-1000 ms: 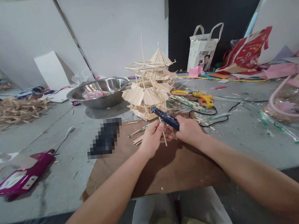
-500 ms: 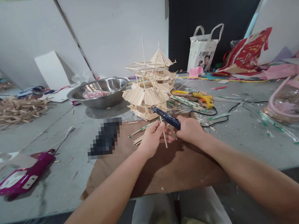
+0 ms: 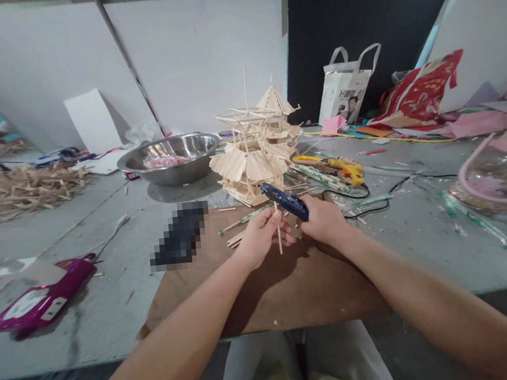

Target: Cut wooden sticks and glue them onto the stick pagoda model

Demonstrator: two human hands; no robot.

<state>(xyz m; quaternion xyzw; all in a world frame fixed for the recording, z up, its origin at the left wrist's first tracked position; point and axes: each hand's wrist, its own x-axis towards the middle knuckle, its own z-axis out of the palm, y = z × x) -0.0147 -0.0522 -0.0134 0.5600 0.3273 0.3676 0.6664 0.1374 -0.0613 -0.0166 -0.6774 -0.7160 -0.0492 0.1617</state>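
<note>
Between the thumb and fingers of my left hand (image 3: pixel 260 237) is a thin pale wooden stick (image 3: pixel 280 241), held nearly upright. My right hand (image 3: pixel 324 219) is wrapped round a long dark blue hand tool (image 3: pixel 286 201), whose exact kind I cannot make out. Its far end points up and left, across the top of the stick; whether they touch is unclear. Just beyond stands a pagoda-like model (image 3: pixel 251 166) built of wooden sticks, with a second peaked model (image 3: pixel 273 99) behind it. Several loose sticks (image 3: pixel 235 239) lie beside my left hand.
Brown board (image 3: pixel 263 301) lies under my hands. A steel basin (image 3: pixel 172 173) and a pile of sticks (image 3: pixel 26 186) stand left, with a purple power strip (image 3: pixel 54 296) nearer. On the right are a yellow glue gun (image 3: pixel 347 170), wrapped sticks (image 3: pixel 318 175) and a pink-handled clear container (image 3: pixel 504 168).
The stick in my left hand has turned slightly more upright. Both hands keep their grips in nearly the same place, and the whole view has shifted slightly.
</note>
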